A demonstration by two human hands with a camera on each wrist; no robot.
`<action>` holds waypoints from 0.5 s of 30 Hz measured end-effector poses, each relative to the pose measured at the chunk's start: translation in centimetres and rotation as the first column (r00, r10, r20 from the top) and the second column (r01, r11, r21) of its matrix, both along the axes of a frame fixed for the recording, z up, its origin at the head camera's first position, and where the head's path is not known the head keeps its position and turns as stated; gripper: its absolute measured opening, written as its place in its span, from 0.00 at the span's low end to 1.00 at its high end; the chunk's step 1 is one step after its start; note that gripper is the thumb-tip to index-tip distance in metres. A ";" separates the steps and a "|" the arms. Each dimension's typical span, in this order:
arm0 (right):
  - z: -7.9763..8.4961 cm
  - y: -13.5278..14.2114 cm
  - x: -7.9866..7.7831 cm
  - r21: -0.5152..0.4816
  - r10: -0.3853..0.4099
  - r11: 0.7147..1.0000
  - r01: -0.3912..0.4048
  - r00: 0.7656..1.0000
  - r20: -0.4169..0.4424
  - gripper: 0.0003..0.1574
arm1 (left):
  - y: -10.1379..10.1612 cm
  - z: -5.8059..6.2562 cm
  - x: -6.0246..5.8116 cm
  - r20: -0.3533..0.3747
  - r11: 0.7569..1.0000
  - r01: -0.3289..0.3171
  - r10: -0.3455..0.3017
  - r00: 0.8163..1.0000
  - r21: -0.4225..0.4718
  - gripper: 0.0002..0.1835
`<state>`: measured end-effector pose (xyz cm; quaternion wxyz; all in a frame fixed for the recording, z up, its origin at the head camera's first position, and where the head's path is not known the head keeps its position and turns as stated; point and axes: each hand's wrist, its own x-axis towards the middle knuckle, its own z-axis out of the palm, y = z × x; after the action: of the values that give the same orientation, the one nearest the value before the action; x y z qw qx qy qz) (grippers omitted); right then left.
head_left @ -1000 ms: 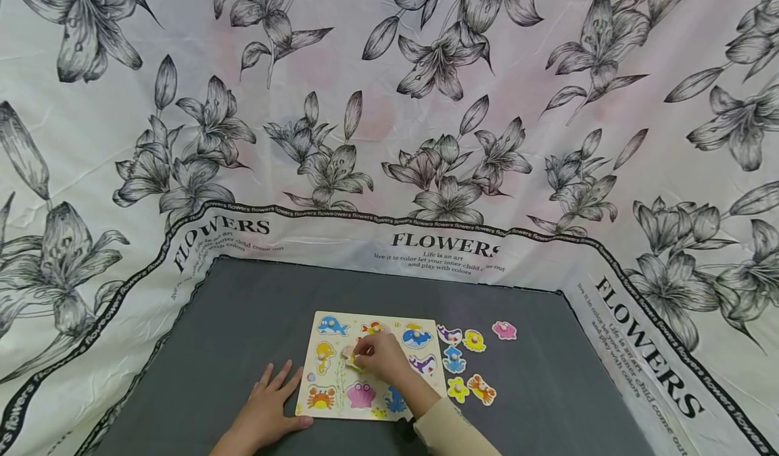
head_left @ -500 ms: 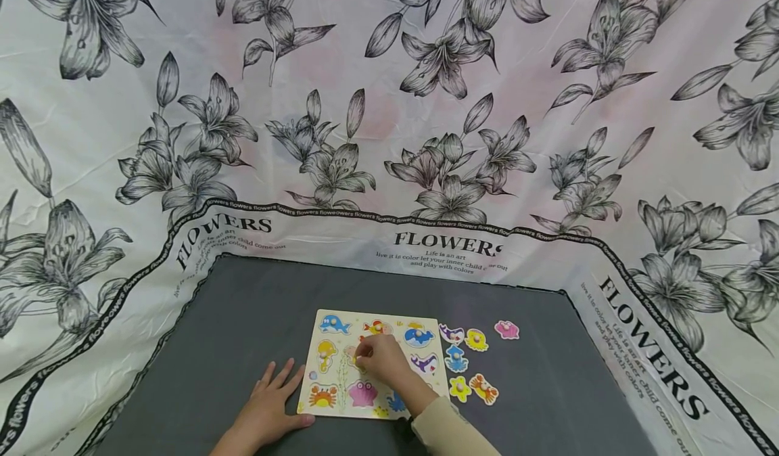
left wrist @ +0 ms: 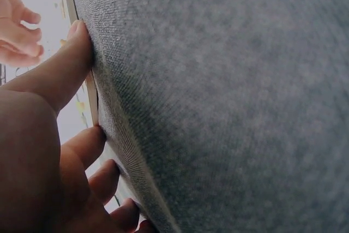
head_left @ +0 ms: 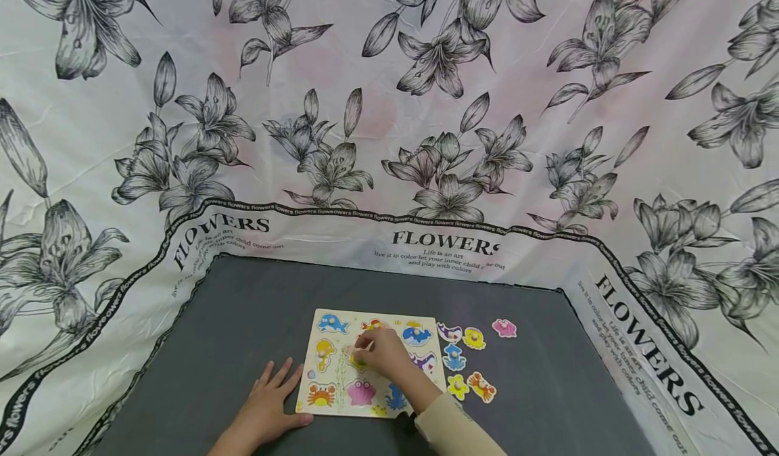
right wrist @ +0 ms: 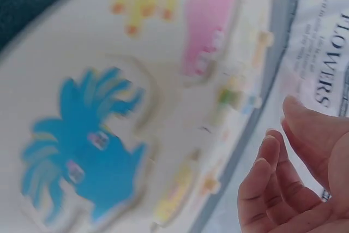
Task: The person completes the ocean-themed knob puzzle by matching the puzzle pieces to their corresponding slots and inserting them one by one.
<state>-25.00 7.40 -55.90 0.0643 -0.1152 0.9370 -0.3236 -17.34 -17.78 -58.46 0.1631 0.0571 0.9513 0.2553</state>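
Where legible, "FLOWERS" (head_left: 446,241) beyond board (head_left: 338,379)

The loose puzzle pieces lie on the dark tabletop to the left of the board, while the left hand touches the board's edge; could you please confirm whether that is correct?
Not quite: the head view shows the loose puzzle pieces to the right of the board, not the left. They do lie on the dark tabletop, and the left hand does touch the board's edge.

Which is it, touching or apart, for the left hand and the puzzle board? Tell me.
Touching. The left wrist view shows it: the left hand has its thumb against the puzzle board's edge.
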 end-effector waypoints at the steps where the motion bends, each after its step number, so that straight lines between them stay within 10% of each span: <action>1: 0.4 0.2 0.1 -0.012 0.003 1.000 -0.004 1.000 -0.010 0.05 | 0.1 0.0 0.0 0.001 1.000 0.000 0.000 1.000 0.002 0.58; 15: 5.3 3.9 0.9 -0.129 -0.015 0.992 -0.006 0.987 -0.161 0.07 | -0.1 0.0 0.1 -0.007 0.999 0.018 -0.018 1.000 0.027 0.58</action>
<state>-24.14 11.31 -50.64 -0.0203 -0.1428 0.9164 -0.3734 -17.28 -17.89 -58.42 0.1614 0.0688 0.9478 0.2663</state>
